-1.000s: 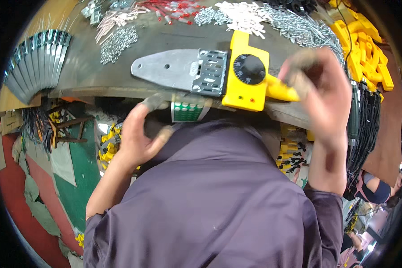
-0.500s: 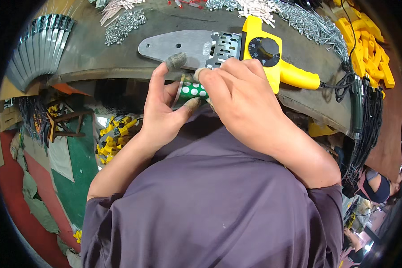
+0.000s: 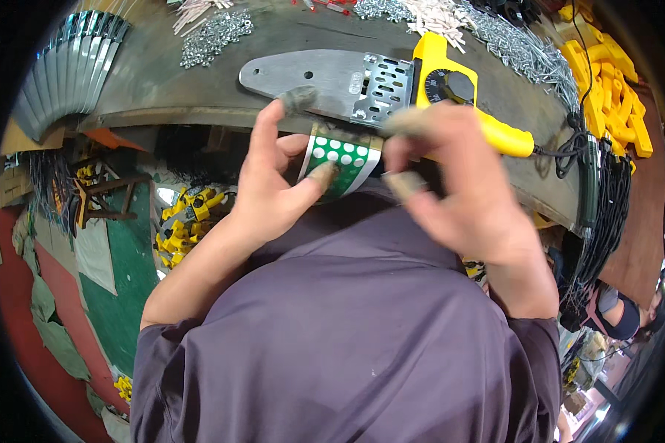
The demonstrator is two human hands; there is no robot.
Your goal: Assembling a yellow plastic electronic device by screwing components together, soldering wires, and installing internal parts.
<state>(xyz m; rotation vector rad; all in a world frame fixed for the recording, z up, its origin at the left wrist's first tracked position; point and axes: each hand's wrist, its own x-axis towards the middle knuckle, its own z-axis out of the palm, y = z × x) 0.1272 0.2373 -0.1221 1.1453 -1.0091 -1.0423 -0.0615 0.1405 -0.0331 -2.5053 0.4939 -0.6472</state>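
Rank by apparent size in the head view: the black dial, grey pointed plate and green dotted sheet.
1. Grey pointed plate
2. Green dotted sheet, partly covered by the left hand
3. Black dial

The sheet (image 3: pixel 352 157) was green, patterned with rows of round white dots and edged in white. A finger cover (image 3: pixel 300 98) on the left hand (image 3: pixel 260 184) was dull grey. On the far side, the tool (image 3: pixel 430 55) had a bright yellow body, a black dial (image 3: pixel 451 87) with fine white marks, a plain silver-grey plate (image 3: pixel 329 71) and a silver guard (image 3: pixel 386 83) with dark slots. The table (image 3: pixel 151 77) was dark grey; at far right, a heap of handles (image 3: pixel 618 103) was yellow. The shirt (image 3: pixel 332 332) was plain purplish grey.
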